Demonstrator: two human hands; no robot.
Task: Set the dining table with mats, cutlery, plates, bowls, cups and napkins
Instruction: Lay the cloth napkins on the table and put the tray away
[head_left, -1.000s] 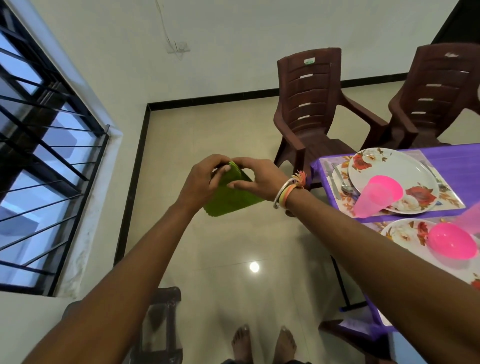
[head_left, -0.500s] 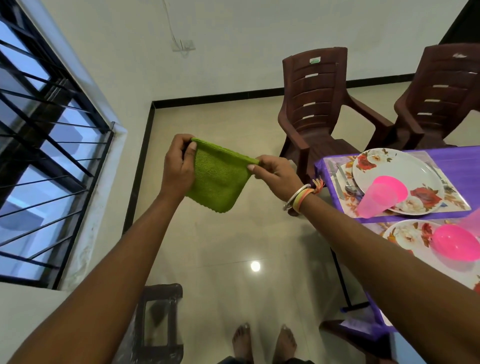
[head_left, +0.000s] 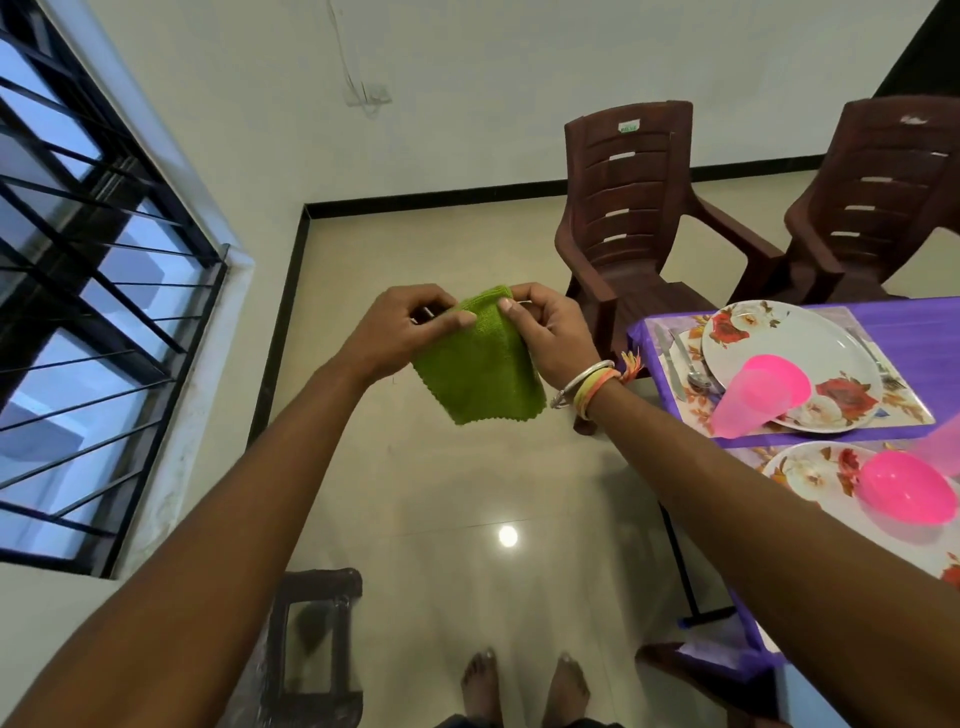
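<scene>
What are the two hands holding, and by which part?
The green napkin, by its top edge: the left hand pinches the left end, the right hand the right end. The rest hangs free.

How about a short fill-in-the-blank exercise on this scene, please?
1. The left hand and right hand pinch the top of a ____ napkin.
2. The cup lying on the far plate and the bowl on the near plate are both ____.
3. By the far wall stand ____ brown chairs.
Missing words: green; pink; two.
</scene>
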